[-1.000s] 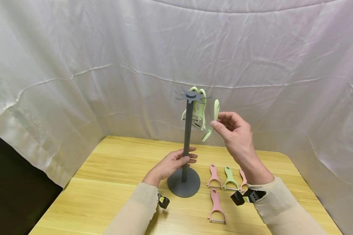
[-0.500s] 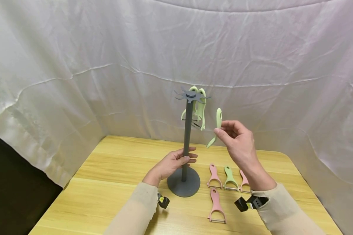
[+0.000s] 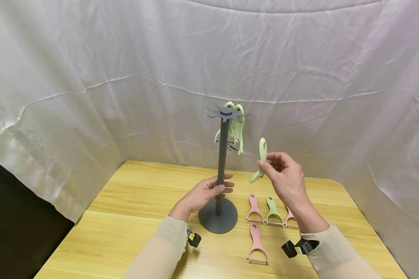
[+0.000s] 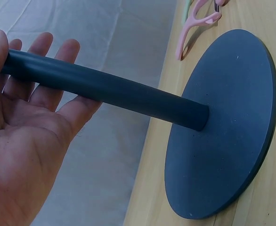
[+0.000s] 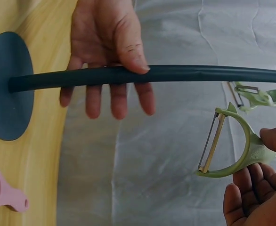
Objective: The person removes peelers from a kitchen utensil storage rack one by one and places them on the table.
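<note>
My left hand (image 3: 203, 195) holds the pole of a dark grey stand (image 3: 222, 155), thumb in front and fingers behind, low above its round base. In the right wrist view that thumb lies across the pole. My right hand (image 3: 287, 180) pinches a light green peeler (image 3: 263, 148) by its handle, to the right of the stand. The peeler's handle hole points up and its blade end down; in the right wrist view its blade (image 5: 212, 142) faces the pole. Two light green peelers (image 3: 239, 126) hang from the stand's hooked top (image 3: 226, 112), partly overlapping.
On the wooden table (image 3: 143, 193), right of the base, lie a pink peeler (image 3: 253, 207), a green peeler (image 3: 272, 211) and another pink one (image 3: 291, 220) partly behind my right wrist. A further pink peeler (image 3: 256, 240) lies nearer. A pale curtain (image 3: 181, 77) surrounds the table.
My right hand, with the green peeler, has moved down and slightly right, farther from the stand's top. The left hand and the stand have stayed in place.
</note>
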A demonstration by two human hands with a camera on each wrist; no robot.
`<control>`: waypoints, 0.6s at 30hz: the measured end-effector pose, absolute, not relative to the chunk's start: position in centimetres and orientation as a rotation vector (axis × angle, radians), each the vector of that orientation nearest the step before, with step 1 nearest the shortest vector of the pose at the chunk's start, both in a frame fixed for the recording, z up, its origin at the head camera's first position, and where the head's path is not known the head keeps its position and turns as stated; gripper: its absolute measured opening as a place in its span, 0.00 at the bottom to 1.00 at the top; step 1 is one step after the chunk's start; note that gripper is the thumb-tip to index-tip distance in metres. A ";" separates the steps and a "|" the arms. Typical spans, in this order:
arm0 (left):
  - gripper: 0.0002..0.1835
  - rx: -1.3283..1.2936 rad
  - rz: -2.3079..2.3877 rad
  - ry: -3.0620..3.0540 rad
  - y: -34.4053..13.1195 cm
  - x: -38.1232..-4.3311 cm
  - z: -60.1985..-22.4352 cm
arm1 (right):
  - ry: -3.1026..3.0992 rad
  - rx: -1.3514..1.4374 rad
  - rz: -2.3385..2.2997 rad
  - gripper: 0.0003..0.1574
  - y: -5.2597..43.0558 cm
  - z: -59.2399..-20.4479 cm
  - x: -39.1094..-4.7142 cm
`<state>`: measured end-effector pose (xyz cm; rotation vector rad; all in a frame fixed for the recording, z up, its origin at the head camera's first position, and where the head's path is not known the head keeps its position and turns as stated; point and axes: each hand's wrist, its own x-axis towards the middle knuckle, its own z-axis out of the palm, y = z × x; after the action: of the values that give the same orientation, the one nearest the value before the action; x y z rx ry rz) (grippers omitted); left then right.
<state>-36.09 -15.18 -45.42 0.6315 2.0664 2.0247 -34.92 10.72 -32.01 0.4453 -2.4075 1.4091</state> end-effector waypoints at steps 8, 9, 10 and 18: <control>0.26 0.633 2.031 2.063 -15.2 -36.1 -45.4 | -2.444 0.400 1.348 0.23 11.3 -33.3 -35.0; 0.26 0.633 2.032 2.063 -15.2 -36.1 -45.4 | -2.450 0.398 1.335 0.24 11.4 -33.5 -35.1; 0.26 0.635 2.033 2.063 -15.2 -36.1 -45.4 | -2.458 0.395 1.322 0.24 11.5 -33.7 -35.1; 0.25 0.639 2.026 2.072 -15.2 -36.2 -45.5 | -2.529 0.374 1.231 0.26 12.2 -35.4 -34.9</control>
<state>-36.18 -15.16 -45.49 0.6391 2.0716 2.0265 -34.89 12.18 -35.40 0.3736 -2.5293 1.2306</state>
